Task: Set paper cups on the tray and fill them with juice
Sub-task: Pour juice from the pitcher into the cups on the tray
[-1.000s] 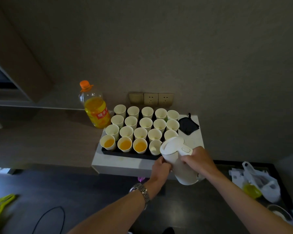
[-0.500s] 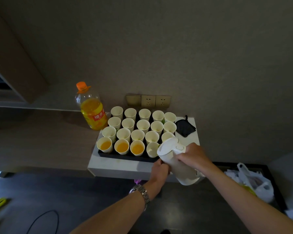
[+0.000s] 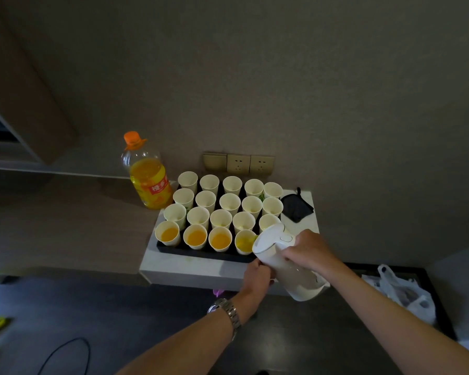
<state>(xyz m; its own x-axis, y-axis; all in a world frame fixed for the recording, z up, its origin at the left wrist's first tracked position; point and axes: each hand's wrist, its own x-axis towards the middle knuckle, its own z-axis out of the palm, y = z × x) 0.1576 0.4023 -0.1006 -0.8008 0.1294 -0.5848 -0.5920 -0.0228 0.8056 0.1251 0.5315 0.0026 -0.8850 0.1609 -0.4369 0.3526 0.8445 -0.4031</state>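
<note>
Low in the frame two bare forearms reach in; the left one wears a metal watch [image 3: 226,312]. The left hand [image 3: 256,276] curls against the lower side of a white jug [image 3: 284,263], steadying it, though its fingertips are hidden behind the jug. The right hand [image 3: 310,250] wraps the jug from above, fingers closed round its body near the lid. The jug is tilted, spout toward the fourth cup [image 3: 244,241] of the front row, which holds yellow juice. Left of it three more front cups [image 3: 195,236] hold orange juice. All the cups stand in rows on a dark tray [image 3: 201,251] at the frame's centre, and those behind the front row look empty. The tray rests on a white block [image 3: 190,269]. A black pouch [image 3: 295,207] lies on the block right of the cups. At the tray's far left corner stands a juice bottle [image 3: 146,180] with an orange cap. On the wall behind are sockets [image 3: 238,163]. At lower right lies a white bag [image 3: 401,290].
</note>
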